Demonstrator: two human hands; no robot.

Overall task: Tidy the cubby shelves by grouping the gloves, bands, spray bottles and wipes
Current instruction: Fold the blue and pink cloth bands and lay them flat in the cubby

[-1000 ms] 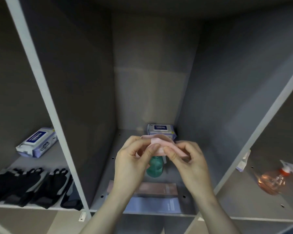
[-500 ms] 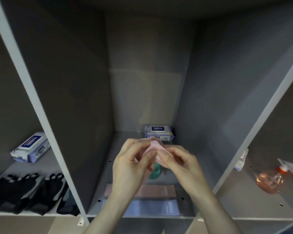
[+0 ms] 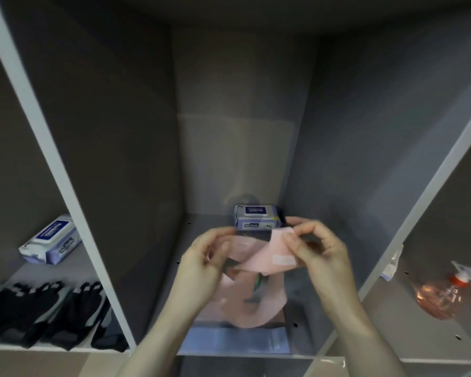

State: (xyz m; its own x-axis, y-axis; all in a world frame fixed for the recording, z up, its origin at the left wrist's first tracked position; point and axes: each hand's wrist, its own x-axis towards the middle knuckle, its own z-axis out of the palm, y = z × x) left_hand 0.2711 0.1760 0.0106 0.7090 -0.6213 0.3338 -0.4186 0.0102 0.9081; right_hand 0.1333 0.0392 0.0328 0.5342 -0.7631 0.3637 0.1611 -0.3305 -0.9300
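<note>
A pink band [image 3: 259,270] hangs stretched between both hands in front of the middle cubby, its loop drooping downward. My left hand [image 3: 204,257] pinches its left end and my right hand [image 3: 317,247] pinches its right end. Behind the band a green bottle [image 3: 258,284] is mostly hidden. A pack of wipes [image 3: 256,216] sits at the back of the middle cubby. On the shelf floor lie a flat pink band and a flat blue band [image 3: 237,342].
The left cubby holds another wipes pack [image 3: 52,242] and several black gloves [image 3: 46,314] near the front edge. An orange spray bottle [image 3: 443,297] lies in the right cubby. White dividers [image 3: 74,197] separate the cubbies.
The pink band was bunched between my close-together hands. Now my hands have moved apart and the band is unfolded, with its loop hanging down.
</note>
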